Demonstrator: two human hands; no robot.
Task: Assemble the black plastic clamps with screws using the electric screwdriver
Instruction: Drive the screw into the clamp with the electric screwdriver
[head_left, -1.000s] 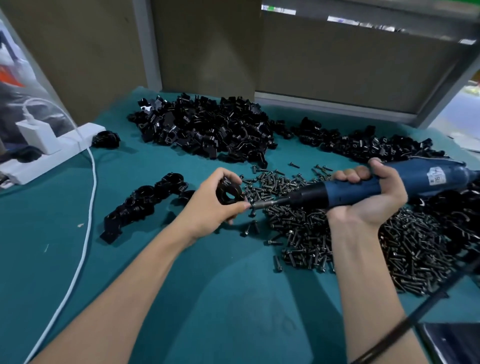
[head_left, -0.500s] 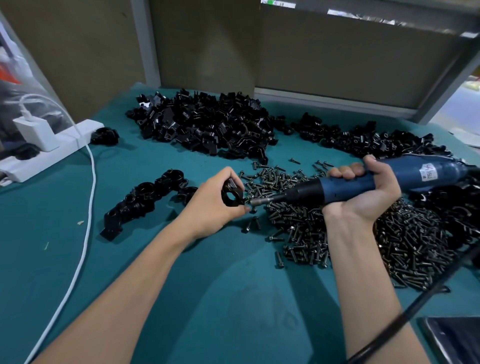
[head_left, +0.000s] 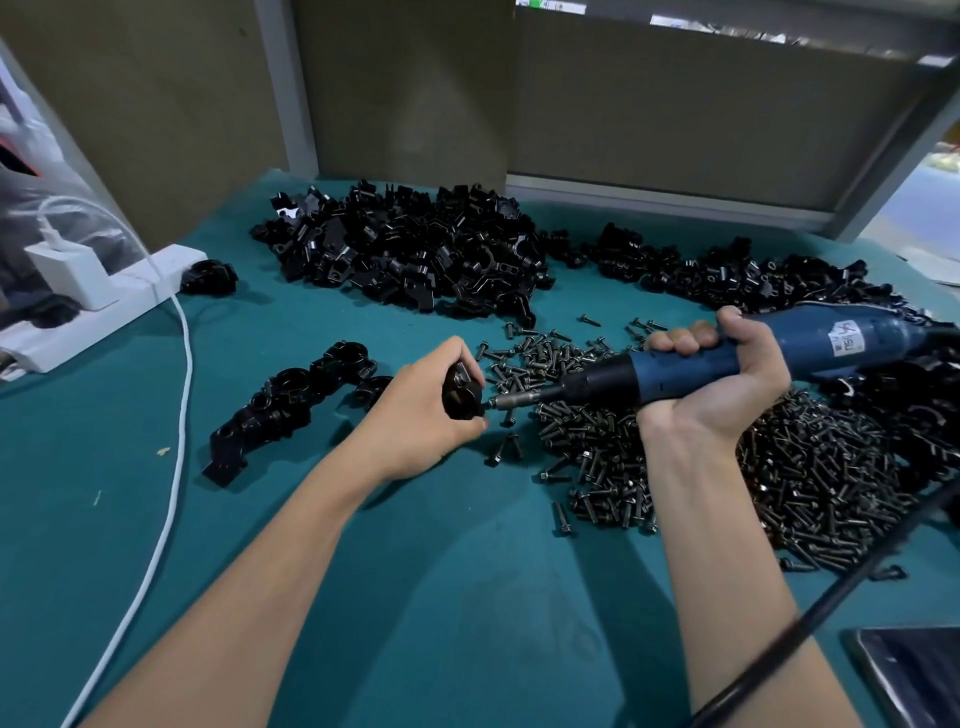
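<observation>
The left hand (head_left: 421, 410) is curled round a black clamp (head_left: 461, 397), thumb and fingers pinching it just above the tabletop (head_left: 467, 597). The right hand (head_left: 727, 384) is wrapped fully round the blue screwdriver (head_left: 841, 340), which lies nearly level and points left. Its bit (head_left: 514, 400) meets the side of the held clamp. A screw may sit between bit and clamp, but the spot is too small to be sure.

Under and right of the right hand lies a broad pile of dark screws (head_left: 779, 467), with strays scattered toward the left hand. Just left of the left hand, a row of assembled clamps (head_left: 291, 400) runs diagonally on the teal surface. Farther back is a big heap of loose clamp parts (head_left: 410, 254), and a second heap (head_left: 727, 270) stretches along the far right, behind the screwdriver.

One clamp (head_left: 208, 278) sits alone beside a white power strip (head_left: 104, 317) at the left edge. A white charger (head_left: 72, 270) is plugged into the strip, and a white cable (head_left: 176, 415) trails toward the near edge. A black cord (head_left: 779, 639) crosses the right forearm, and a dark flat device (head_left: 914, 675) lies at the near right corner.
</observation>
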